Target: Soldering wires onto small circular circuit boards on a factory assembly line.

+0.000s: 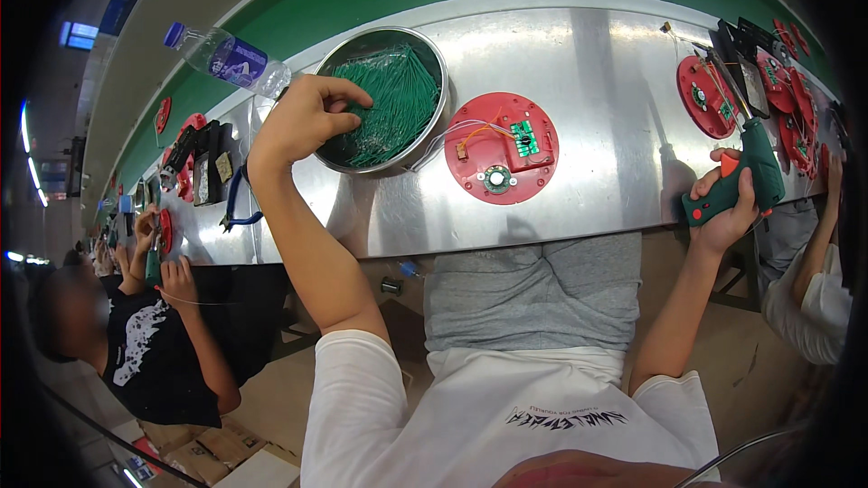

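My left hand [307, 117] hangs over the near left side of a round metal bowl [441, 63]. Thumb and forefinger are bent but apart, and I see nothing between them. Inside the bowl lies a heap of thin green wires [398, 95]. In my right hand [728, 208] is a dark green soldering gun [764, 163] with an orange trigger, its long thin tip pointing up and away from me. Between my hands, a round red plastic disc [479, 126] lies on the bench, bearing a small green circuit board [524, 137], a round part and loose orange and white wires.
The metal bench [588, 63] curves across the view. A water bottle [231, 61] lies left of the bowl, above blue-handled pliers [237, 203]. More red discs [705, 95] sit to the right. Co-workers occupy both sides; one in a black shirt [163, 334] is at left.
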A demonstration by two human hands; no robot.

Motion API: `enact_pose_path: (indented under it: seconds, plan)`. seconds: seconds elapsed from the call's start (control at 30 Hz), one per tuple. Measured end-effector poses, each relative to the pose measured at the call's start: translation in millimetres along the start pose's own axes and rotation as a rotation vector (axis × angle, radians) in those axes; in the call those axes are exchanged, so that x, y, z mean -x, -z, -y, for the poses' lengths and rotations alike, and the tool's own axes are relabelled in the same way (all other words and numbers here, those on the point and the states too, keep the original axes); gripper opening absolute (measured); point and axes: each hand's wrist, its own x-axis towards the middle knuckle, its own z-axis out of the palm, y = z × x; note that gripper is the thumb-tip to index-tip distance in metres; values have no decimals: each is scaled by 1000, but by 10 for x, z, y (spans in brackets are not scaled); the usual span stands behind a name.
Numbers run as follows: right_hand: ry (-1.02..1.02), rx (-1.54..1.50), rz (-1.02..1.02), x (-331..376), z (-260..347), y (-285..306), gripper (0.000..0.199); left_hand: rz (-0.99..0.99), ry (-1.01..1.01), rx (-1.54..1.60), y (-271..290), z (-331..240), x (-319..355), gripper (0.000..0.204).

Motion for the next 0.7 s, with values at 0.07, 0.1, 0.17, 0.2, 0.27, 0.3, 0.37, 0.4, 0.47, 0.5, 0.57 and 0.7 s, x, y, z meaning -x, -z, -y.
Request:
enact_pose_path:
  seconds: [0.07, 0.1, 0.17, 0.2, 0.27, 0.3, 0.37, 0.4, 0.47, 0.5, 0.57, 0.7]
  plan:
    - [-1, 0, 2, -9, -9, -5, 34, 19, 29, -11, -6, -8, -17, 19]
    - [-1, 0, 4, -4, -10, -2, 34, 20, 31, -10, -19, -10, -18, 19]
    - [-4, -1, 3, -5, -15, 13, 34, -8, 18, -38, -33, -27, -26, 16]
    - [-6, -1, 0, 0, -13, 25, 34, -7, 17, -37, -38, -46, -26, 16]
    - [-2, 3, -5, -1, 3, 27, 34, -28, 40, -51, -33, -93, -29, 15]
    - [-2, 4, -7, 4, 2, 17, 34, -30, 40, -53, -37, -71, -21, 15]
    - [2, 0, -11, 13, -1, -8, 34, -200, -120, 54, -44, -13, -10, 14]
    - [6, 2, -16, 16, 3, -10, 33, -200, -124, 55, -44, -23, -17, 14]
    - [11, 6, -24, 18, 18, -13, 33, -330, -239, 108, -37, -49, -28, 14]
    - [10, 5, -29, 22, 23, -19, 32, -332, -241, 106, -26, -45, -29, 14]
    - [9, 1, -26, 25, 21, -19, 32, -455, -315, 154, -11, -15, -39, 13]
    - [8, 0, -21, 23, 10, -24, 32, -508, -269, 294, -42, -29, -52, 11]
